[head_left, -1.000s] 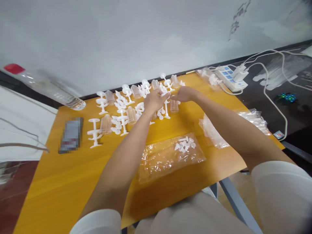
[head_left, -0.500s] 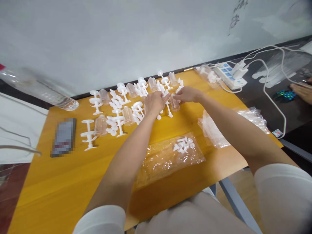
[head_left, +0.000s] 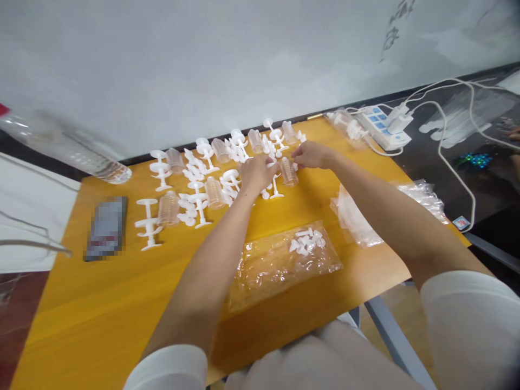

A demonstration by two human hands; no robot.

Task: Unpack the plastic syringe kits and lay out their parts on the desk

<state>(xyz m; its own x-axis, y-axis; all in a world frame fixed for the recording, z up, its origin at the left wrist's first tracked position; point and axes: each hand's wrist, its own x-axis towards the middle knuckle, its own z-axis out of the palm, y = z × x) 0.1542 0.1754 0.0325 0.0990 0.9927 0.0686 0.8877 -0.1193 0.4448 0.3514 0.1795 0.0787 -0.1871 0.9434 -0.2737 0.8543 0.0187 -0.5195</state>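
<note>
While both arms reached across the tabletop (head_left: pixel 122 303), the left hand (head_left: pixel 255 172) and right hand (head_left: pixel 311 155) met over the far cluster of white parts (head_left: pixel 195 187). Left grip lay curled over a small white piece (head_left: pixel 271 163); whether it pinched the piece could not be told. Right grip had fingers drawn together just above a clear cup (head_left: pixel 288 172) that lay on its side; contact could not be told.

More cups and white stemmed parts stood or lay to the left of the hands and behind them, crowding the reach. A bag (head_left: pixel 280 260) with a few white parts lay near, between the arms. A second bag (head_left: pixel 357 216) sat under the right forearm. A phone (head_left: pixel 106 227) lay at left, a bottle (head_left: pixel 69 149) beyond it. A power strip (head_left: pixel 384 127) sat at far right.
</note>
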